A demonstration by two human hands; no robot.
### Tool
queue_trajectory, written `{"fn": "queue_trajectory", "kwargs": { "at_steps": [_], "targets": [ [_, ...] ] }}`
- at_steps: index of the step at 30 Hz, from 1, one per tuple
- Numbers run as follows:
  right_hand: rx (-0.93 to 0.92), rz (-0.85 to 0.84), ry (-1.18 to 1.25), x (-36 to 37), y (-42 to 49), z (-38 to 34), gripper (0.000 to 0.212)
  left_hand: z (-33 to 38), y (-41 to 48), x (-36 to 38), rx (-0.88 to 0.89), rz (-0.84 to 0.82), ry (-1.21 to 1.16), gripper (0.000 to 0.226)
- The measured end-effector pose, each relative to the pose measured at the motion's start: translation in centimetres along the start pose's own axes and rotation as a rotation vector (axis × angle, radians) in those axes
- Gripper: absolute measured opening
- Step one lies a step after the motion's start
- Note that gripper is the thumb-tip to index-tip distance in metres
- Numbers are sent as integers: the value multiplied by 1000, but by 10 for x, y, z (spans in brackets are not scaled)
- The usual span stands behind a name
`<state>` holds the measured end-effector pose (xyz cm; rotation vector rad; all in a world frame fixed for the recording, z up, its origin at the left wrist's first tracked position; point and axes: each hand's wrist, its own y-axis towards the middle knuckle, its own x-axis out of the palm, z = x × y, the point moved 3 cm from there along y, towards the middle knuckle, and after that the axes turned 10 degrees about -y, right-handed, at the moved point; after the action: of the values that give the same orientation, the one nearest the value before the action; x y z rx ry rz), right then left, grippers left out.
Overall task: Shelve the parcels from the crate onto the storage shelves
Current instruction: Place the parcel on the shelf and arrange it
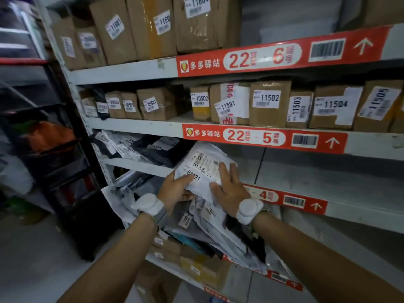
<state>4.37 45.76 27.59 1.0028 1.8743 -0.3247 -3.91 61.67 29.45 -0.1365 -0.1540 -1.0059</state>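
Note:
A white plastic mailer parcel (204, 165) with a barcode label and the number 01121 is held up at the front edge of the shelf marked 4 (358, 212). My left hand (177, 189) grips its lower left corner, thumb on top of the label. My right hand (229, 186) lies flat on the parcel's right side with fingers spread and straight. Below the parcel, several more soft mailers (209, 217) lean in a stack on the lower shelf. The crate is not in view.
Shelf 5 (371, 145) carries a row of labelled cardboard boxes (269, 103); shelf 6 (122, 71) has taller boxes. Dark and grey mailers (153, 147) lie at the left of shelf 4. A black rack (65, 160) stands to the left. Small boxes (192, 263) sit on the lowest shelf.

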Motion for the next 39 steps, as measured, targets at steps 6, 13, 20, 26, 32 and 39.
{"fn": "queue_trajectory", "kwargs": {
  "at_steps": [6, 13, 20, 26, 32, 39],
  "targets": [
    [0, 65, -141, 27, 69, -34, 76, 16, 67, -45, 6, 37, -21, 20],
    [115, -56, -142, 58, 163, -64, 74, 39, 155, -90, 49, 34, -43, 7],
    [180, -74, -275, 92, 216, -76, 87, 42, 210, -146, 169, 87, 201, 32],
    [168, 1, -350, 104, 223, -68, 78, 25, 210, -172, 196, 281, 210, 63],
    [160, 40, -369, 100, 217, -69, 70, 27, 209, -162, 256, 363, 101, 24],
    [152, 52, -376, 98, 218, -69, 71, 29, 207, -160, 312, 393, -8, 33]
  ]
}}
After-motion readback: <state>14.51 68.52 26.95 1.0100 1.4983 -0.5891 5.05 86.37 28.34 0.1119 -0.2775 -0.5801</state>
